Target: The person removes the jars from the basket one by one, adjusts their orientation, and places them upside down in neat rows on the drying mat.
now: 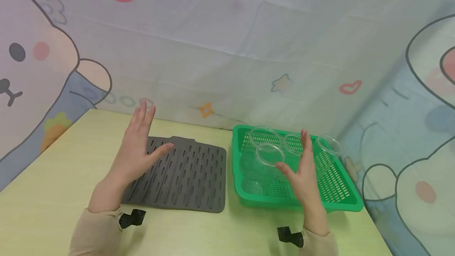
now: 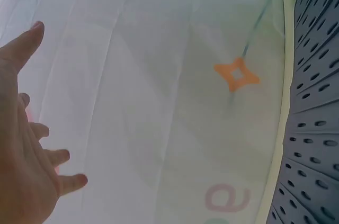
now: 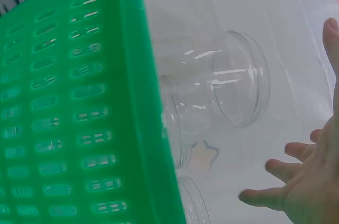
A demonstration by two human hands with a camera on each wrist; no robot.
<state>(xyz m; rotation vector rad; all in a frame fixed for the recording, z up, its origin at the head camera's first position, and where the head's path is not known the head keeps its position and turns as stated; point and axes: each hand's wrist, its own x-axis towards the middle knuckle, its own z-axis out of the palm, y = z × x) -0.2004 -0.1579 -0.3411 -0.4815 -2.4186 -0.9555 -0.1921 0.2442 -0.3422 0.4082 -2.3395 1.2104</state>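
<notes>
My left hand [image 1: 133, 151] is raised over the left part of a dark grey slotted mat [image 1: 188, 173], fingers straight and thumb spread, with nothing in it. On the right, my right hand [image 1: 303, 177] is held up in front of a green plastic basket [image 1: 249, 198], its fingers extended and holding nothing. Several clear plastic cups stand in the basket, among them a front cup [image 1: 270, 155] and a right-hand cup [image 1: 328, 145]. In the right wrist view a clear cup [image 3: 238, 81] rises above the basket's rim, apart from the fingers.
A pale yellow table [image 1: 46, 192] carries the mat and the basket side by side. Behind it hangs a printed cloth [image 1: 213, 50] with cartoon figures, hearts and stars. The basket stands near the table's right edge.
</notes>
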